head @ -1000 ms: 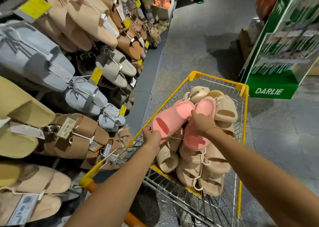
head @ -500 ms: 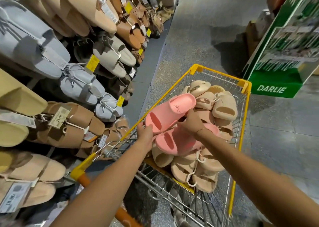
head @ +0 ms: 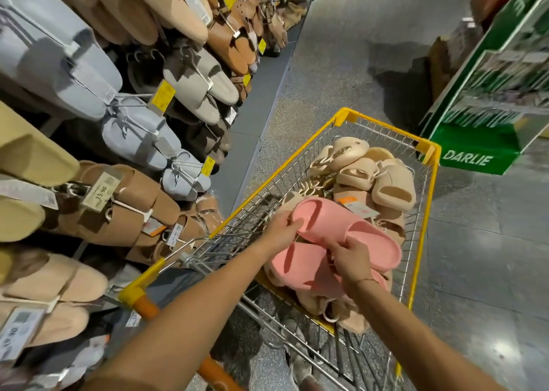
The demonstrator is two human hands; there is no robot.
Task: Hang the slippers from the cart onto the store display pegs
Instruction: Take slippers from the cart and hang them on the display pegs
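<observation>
A pair of pink slippers (head: 332, 227) lies on top of the pile of beige slippers (head: 392, 188) in the yellow wire cart (head: 427, 153). My left hand (head: 280, 230) grips the toe end of the upper pink slipper. My right hand (head: 352, 258) pinches the pair where the two slippers meet. On the left, the display pegs (head: 139, 95) carry hanging pairs of grey, brown, beige and yellow slippers with price tags.
A green DARLIE display stand (head: 487, 117) rises just beyond the cart on the right. The grey aisle floor (head: 341, 63) runs ahead between the slipper wall and the stand. The cart's orange handle (head: 148, 309) sits under my left forearm.
The pink pair has turned and dropped lower, onto the beige pile. My left hand left the cart rim and took hold of the upper pink slipper. My right hand shifted toward me with the pair.
</observation>
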